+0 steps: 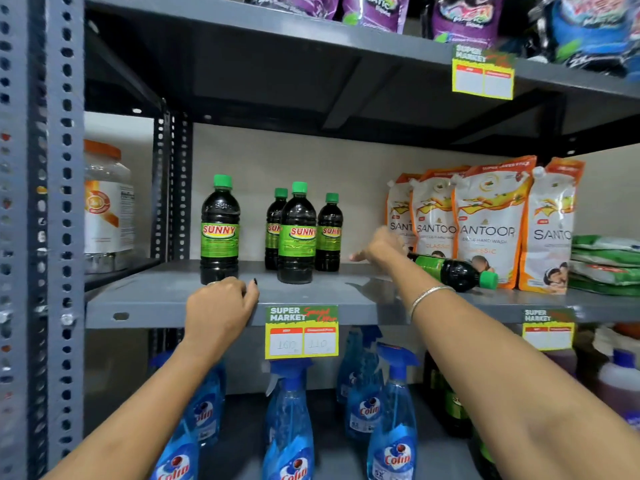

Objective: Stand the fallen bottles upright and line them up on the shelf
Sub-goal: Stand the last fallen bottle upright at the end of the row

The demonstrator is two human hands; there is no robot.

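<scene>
Four Sunny bottles [296, 233] stand upright on the grey shelf [166, 299] before us. Our left hand [218, 306] rests curled on the shelf edge, grasping nothing. Rightward, our right hand [382, 247] reaches, fingers loose, touching the base of a fallen Sunny bottle [453, 271] lying beside the Santoor pouches [488, 220].

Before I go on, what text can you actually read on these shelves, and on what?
"SUNNY": upright bottles
"SANTOOR", "CLASSIC": hand wash pouches
"Colin": spray bottles
"SUPER MARKET": shelf-edge tag, handwritten prices about "100", "110", faint
Fallen bottle, top-shelf bags, left jar: unreadable
</scene>
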